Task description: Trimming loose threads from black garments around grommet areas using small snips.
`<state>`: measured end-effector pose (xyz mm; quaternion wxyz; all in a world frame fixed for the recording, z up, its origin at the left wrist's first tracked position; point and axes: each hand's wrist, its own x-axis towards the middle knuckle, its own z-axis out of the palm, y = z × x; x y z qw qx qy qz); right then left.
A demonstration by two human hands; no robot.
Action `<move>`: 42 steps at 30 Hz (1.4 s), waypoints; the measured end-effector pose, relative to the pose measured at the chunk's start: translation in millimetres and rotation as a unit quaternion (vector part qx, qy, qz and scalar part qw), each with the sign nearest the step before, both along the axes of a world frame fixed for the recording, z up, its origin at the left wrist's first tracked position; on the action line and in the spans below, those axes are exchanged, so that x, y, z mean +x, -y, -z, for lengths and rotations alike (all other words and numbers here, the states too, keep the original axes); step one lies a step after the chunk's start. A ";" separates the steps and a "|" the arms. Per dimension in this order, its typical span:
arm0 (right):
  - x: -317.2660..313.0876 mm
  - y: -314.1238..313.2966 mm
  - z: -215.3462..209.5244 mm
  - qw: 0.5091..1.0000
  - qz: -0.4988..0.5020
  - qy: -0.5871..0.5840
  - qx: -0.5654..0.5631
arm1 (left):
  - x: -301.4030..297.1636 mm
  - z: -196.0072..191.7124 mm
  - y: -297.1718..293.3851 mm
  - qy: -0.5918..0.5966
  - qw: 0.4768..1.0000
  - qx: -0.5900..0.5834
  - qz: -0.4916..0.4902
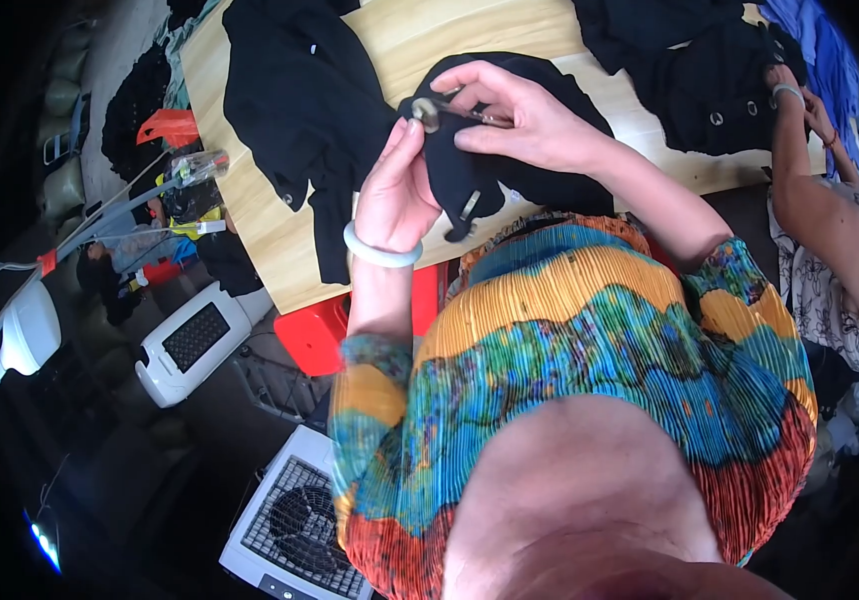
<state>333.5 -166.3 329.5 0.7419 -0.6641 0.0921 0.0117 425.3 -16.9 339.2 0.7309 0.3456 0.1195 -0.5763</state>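
Observation:
A black knit garment [540, 90] lies bunched on the wooden table in front of me. My left hand [400, 190], with a pale bangle on its wrist, pinches the garment's edge beside a large shiny button [426, 114]. From the right, my right hand [535, 120] holds a slim dark metallic tool [470, 113], its tip close to that button. The fingers cover much of the tool, so its exact kind cannot be made out. Below the hands hangs a strip of the garment with a light buckle-like piece [470, 205] on it.
Another black garment [300, 90] lies left on the wooden table [240, 190]. At right a co-worker's hands [790, 95] touch a black garment [700, 95] with metal rings. A red stool [310, 335], a white fan unit [295, 525] and a lamp arm [100, 220] stand left.

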 end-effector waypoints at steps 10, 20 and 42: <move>15.8 -10.5 3.1 0.982 0.141 0.004 0.122 | 8.1 24.7 -0.2 0.152 0.988 -0.030 0.013; 33.1 8.2 0.3 0.966 0.192 0.021 0.169 | -21.6 32.2 -8.2 0.167 0.979 -0.117 0.017; 2.6 6.0 1.3 0.949 0.005 0.173 -0.264 | -2.9 16.9 -13.5 0.048 0.996 -0.066 0.048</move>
